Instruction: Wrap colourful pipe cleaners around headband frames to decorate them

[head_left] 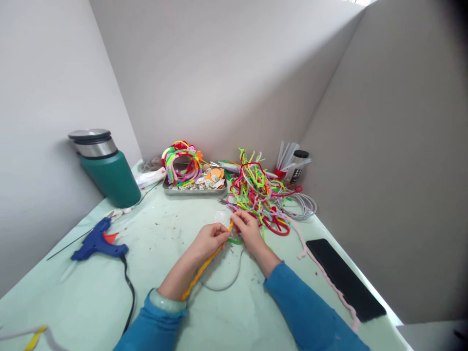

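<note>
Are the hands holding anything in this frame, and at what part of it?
Both hands pinch an orange pipe cleaner near its far end: the left hand just below the tip, the right hand at the tip. Its long tail runs back along the left forearm.

An orange pipe cleaner [204, 265], fuzzy and thin, slants from near the left sleeve up to the fingertips of both hands, pinched at its upper end just above the pale green tabletop [91, 297]

Both hands [230, 235] meet — fingers [224, 233] pinched, forearms converging.
</note>
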`<state>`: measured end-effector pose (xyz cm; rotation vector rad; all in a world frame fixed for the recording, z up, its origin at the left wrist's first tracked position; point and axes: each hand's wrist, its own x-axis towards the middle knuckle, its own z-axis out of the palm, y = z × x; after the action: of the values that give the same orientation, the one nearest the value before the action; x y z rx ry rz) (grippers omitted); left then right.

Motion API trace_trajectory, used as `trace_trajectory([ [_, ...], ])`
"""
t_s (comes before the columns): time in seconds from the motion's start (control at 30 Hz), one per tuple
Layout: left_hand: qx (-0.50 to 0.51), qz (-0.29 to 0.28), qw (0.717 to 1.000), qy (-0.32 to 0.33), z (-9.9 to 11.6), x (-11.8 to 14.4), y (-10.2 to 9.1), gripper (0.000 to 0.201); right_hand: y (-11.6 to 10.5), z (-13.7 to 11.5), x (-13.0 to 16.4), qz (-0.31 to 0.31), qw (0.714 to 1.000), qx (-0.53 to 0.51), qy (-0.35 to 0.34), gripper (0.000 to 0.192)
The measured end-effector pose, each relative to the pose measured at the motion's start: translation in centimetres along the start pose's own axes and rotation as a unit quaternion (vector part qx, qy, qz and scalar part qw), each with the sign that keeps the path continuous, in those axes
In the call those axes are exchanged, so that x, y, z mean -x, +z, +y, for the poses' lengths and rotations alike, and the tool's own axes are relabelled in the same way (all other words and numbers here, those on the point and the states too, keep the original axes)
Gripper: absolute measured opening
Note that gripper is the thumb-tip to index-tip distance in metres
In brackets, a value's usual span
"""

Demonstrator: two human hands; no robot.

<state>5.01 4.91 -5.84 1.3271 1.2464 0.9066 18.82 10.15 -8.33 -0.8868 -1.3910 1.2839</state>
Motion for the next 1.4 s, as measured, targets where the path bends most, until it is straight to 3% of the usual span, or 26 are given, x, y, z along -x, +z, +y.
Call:
trace_trajectory([
  [0.17, -0.001, 0.006, 1.000, 0.002, 0.0, -0.1, 0.1, 0.019, -0.3, 0.2, -0.1, 0.015, 1.000, 0.012, 0.010, 0.019],
  [0.4, 0.022, -0.022, 0.999, 0.019, 0.4, 0.2, 0.0, 0.022, -0.4, -0.7, -0.1, -0.006, 0.983, -0.171, 0.072, 0.016],
  [0.53, 0.017, -0.004, 1.000, 0.015, -0.2, -0.2, -0.1, 0.023, -0.2, -0.8, -0.1, -0.018, 0.987, -0.147, 0.066, 0.016],
  [0.93, 0.029, -0.051, 0.998, -0.016, -0.3, 0.2, -0.3, 0.029, -0.6, -0.8, -0.5, 0.088, 0.980, -0.175, 0.029, 0.020],
  [1.07, 0.042, -0.020, 0.999, -0.012, -0.1, 0.2, -0.2, 0.027, -0.5, -1.0, -0.4, 0.053, 0.989, -0.136, 0.020, 0.025],
  [1.23, 0.049, 0.011, 0.999, -0.020, 0.3, 0.0, -0.3, 0.025, 0.3, -0.8, 0.2, -0.035, 0.999, 0.030, 0.018, 0.024],
  [1.4, 0.045, -0.001, 0.999, -0.020, 0.6, 0.2, -0.2, 0.028, 0.3, -0.1, 0.2, -0.002, 0.994, 0.113, 0.011, 0.032],
])
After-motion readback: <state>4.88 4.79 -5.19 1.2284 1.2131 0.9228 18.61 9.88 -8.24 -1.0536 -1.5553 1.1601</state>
